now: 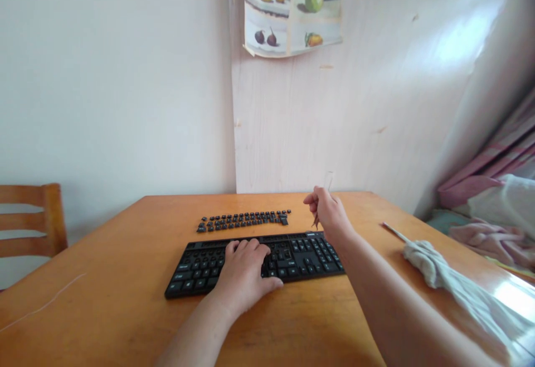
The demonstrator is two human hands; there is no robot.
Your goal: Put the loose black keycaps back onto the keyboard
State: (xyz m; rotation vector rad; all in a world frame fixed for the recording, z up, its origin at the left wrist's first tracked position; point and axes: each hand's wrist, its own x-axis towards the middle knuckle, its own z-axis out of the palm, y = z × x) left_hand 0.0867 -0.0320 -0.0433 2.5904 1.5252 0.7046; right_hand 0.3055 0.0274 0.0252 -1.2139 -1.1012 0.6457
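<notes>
A black keyboard point(196, 266) lies on the wooden table, with some of its upper rows bare of keycaps. My left hand point(246, 266) rests palm down on the middle of it, fingers spread and slightly bent, thumb out over the front edge. Behind the keyboard, loose black keycaps point(242, 220) are laid out in several rows. My right hand point(328, 211) is raised over the keyboard's back right part, closed on a thin tool point(329, 180) with a clear upper end. Its narrow lower tip points down below the fingers; its exact kind is hard to make out.
To the right on the table point(292, 322) lie a bunched pale cloth point(434, 266) and a thin stick point(395, 231) touching it. A pale thread point(50, 300) is at the left. A wooden chair point(52, 219) stands beyond the left edge; a wall rises behind the table.
</notes>
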